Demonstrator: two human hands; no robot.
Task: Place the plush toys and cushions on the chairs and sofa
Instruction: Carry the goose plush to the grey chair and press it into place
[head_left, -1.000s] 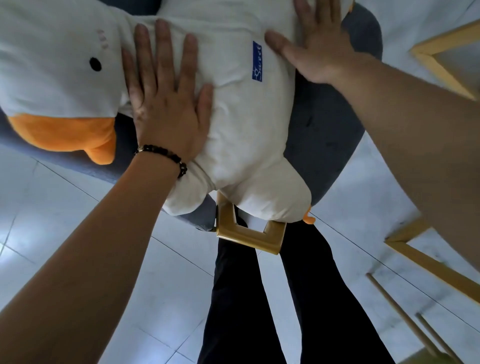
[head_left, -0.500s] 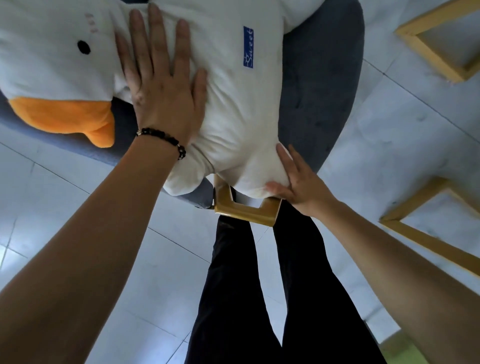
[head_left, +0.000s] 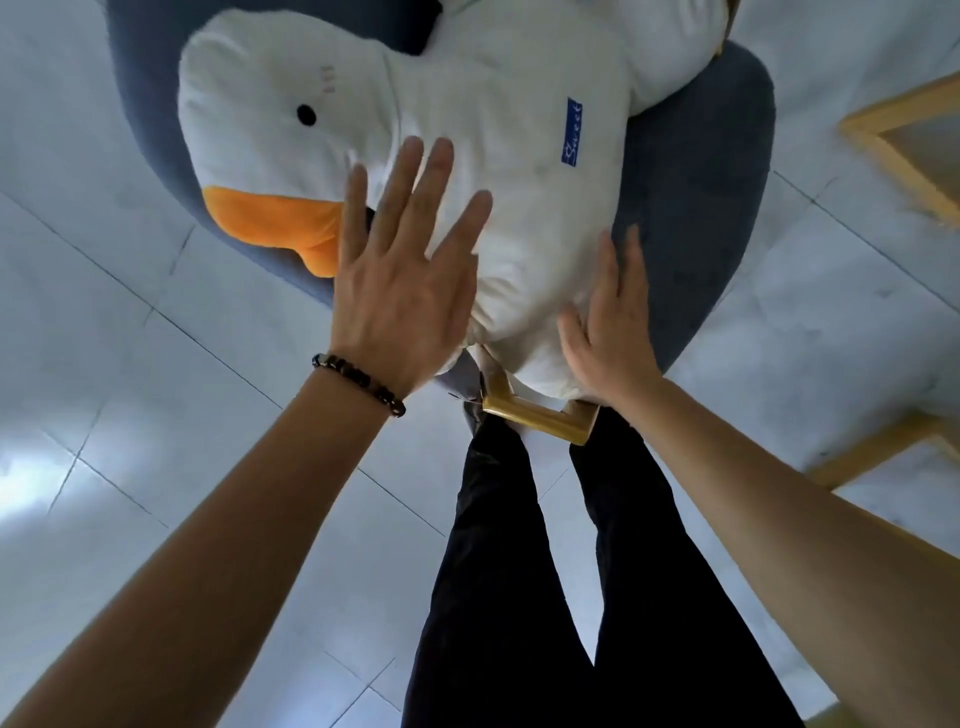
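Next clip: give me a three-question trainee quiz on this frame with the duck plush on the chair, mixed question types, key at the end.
1. True or false: the white duck plush lies on the grey-blue chair.
2. Multiple choice: which hand wears the dark bead bracelet? A) the left hand B) the right hand C) both
3. Fill in: the duck's beak is coloured ____.

Key
1. True; the plush rests across the seat.
2. A; the beads sit at the left wrist, and the right wrist is bare.
3. Orange.
Both hands lie flat with fingers spread, the left on the plush, the right at its lower edge; neither grips it.
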